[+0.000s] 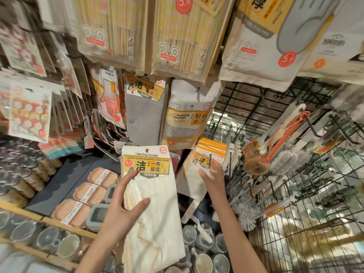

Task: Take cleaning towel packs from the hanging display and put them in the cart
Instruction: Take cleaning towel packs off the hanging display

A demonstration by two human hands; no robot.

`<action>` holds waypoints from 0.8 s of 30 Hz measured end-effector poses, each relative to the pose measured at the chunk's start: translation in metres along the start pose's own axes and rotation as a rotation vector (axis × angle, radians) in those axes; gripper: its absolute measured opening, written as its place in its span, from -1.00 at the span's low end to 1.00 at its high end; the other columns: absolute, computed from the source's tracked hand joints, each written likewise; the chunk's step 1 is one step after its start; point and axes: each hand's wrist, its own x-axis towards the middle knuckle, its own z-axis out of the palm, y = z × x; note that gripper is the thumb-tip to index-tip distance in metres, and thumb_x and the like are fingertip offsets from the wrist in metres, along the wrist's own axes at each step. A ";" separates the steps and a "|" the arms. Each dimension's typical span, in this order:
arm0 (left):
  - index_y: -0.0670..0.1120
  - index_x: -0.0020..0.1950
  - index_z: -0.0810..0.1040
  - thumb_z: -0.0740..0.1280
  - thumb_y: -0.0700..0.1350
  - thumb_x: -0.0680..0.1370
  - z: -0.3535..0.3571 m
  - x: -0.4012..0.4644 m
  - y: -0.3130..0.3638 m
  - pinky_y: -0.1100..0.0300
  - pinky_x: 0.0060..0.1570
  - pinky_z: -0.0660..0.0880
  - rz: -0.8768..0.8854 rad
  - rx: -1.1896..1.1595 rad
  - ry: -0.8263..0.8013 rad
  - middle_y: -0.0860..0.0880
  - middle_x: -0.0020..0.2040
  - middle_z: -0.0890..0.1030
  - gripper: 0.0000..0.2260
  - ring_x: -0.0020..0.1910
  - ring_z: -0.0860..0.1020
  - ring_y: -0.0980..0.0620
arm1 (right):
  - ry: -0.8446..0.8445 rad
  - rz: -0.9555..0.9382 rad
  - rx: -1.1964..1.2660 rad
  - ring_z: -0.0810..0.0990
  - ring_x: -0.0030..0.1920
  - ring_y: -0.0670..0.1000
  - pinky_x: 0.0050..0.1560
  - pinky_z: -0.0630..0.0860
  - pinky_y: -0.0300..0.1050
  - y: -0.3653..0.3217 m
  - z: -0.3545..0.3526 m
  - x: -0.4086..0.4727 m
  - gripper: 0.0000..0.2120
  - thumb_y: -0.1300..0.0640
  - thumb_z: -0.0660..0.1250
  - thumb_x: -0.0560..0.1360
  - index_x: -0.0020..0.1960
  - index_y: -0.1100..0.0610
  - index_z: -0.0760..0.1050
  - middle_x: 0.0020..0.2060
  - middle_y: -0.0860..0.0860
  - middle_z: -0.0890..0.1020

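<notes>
My left hand (pixel 123 205) holds a white cleaning towel pack (pixel 153 213) with a yellow label, thumb on its front and index finger on the label's lower left corner. My right hand (pixel 213 179) grips the label end of a second white towel pack (pixel 192 180), which hangs among several like packs on a hook of the display. A grey towel pack (pixel 144 115) hangs higher up, behind the one I hold. No cart can be seen.
Cleaning sponge packs (pixel 185 119) and glove packs (pixel 110 97) hang beside the grey towels. A black wire grid (pixel 295 184) with brushes (pixel 256 158) stands at the right. Soap boxes (pixel 88 194) lie on a dark shelf at the left, cups (pixel 202 243) below.
</notes>
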 end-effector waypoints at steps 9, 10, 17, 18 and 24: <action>0.44 0.23 0.34 0.46 -0.18 0.43 -0.001 -0.004 -0.001 0.60 0.10 0.21 0.039 -0.086 -0.044 0.55 0.26 0.29 -0.38 0.25 0.18 0.60 | -0.277 -0.041 0.001 0.58 -0.20 -0.26 -0.16 0.48 -0.41 -0.070 0.050 -0.055 -0.83 0.04 0.41 0.38 -0.06 -0.06 0.50 -0.17 -0.18 0.60; 0.47 0.21 0.33 0.46 -0.18 0.42 -0.003 -0.004 -0.001 0.64 0.09 0.20 0.038 -0.088 -0.053 0.57 0.24 0.29 -0.37 0.26 0.18 0.59 | -0.252 -0.042 0.009 0.59 -0.22 -0.26 -0.16 0.49 -0.41 -0.070 0.054 -0.057 -0.78 0.12 0.47 0.37 -0.06 -0.05 0.49 -0.19 -0.15 0.61; 0.26 0.46 0.07 0.47 -0.18 0.41 -0.015 -0.011 0.002 0.68 0.10 0.16 0.062 -0.122 -0.135 0.59 0.32 0.17 -0.19 0.33 0.13 0.55 | -0.178 -0.030 0.069 0.66 -0.17 -0.03 -0.17 0.55 -0.27 -0.069 0.062 -0.076 -0.67 0.28 0.51 0.34 -0.04 0.05 0.43 -0.19 -0.02 0.68; 0.28 0.46 0.02 0.46 -0.17 0.40 -0.018 -0.013 0.002 0.69 0.09 0.17 0.053 -0.137 -0.146 0.62 0.30 0.14 -0.16 0.32 0.12 0.57 | -0.182 -0.021 0.078 0.66 -0.18 -0.04 -0.18 0.54 -0.29 -0.068 0.062 -0.078 -0.69 0.29 0.49 0.35 -0.03 0.07 0.44 -0.18 -0.01 0.68; 0.32 0.44 -0.01 0.48 -0.06 0.36 -0.025 -0.021 0.000 0.66 0.13 0.14 0.009 -0.148 -0.153 0.56 0.35 0.09 -0.14 0.34 0.06 0.57 | -0.215 0.036 0.086 0.66 -0.12 -0.05 -0.13 0.52 -0.29 -0.071 0.059 -0.088 -0.70 0.33 0.42 0.40 0.05 0.15 0.43 -0.10 0.03 0.69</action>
